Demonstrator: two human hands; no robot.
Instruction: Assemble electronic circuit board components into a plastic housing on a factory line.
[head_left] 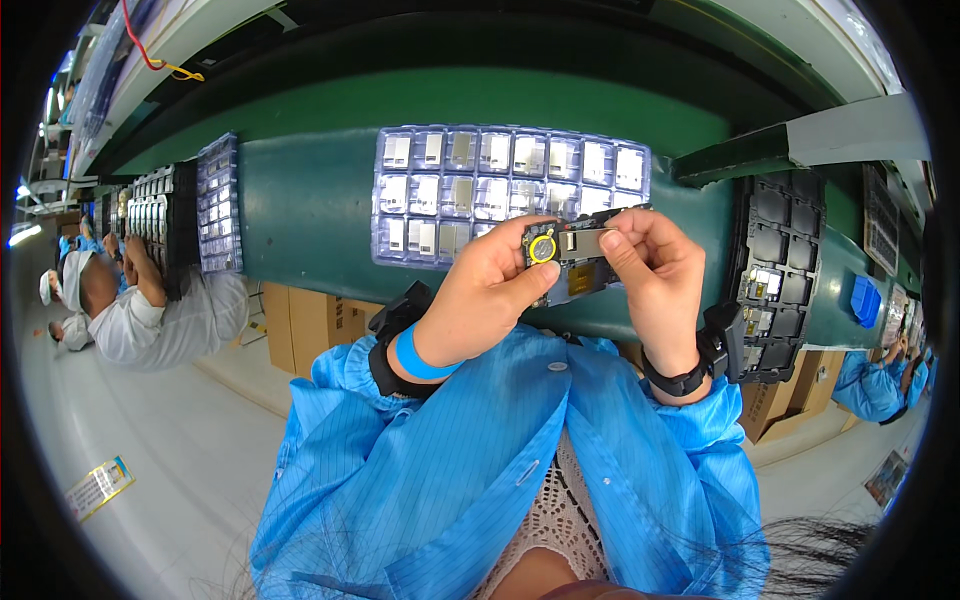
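Head view: a person in a blue smock works at a long green bench point(300, 200), both bare hands meeting just right of centre in the frame. Left hand point(485, 275) grips a dark circuit board point(562, 275) by its left end, thumb pressed on the front face, other fingers bent behind it and partly hidden. A round yellow-rimmed part point(542, 248) shows just above that thumb; an amber patch point(582, 281) lower on the board. Right hand point(662, 272): thumb and forefinger pinch the right end of a grey metal piece point(584, 244) lying across the board's front; remaining fingers curled in. From here I cannot tell whether that piece is seated or only held there. Wrists: blue band point(420, 357) on the left, black strap point(680, 381) on the right. Behind the hands, upper centre, a clear compartment tray point(378, 190), three rows of pale and silvery flat parts point(528, 155). Right of frame, black trays point(790, 180), some pockets filled toward the near end; farther right, a blue bin point(866, 300). Far left, another clear tray point(219, 205) stands beside dark trays; next to them a co-worker in white point(195, 320). Cardboard box point(320, 325) under the bench, left of centre.
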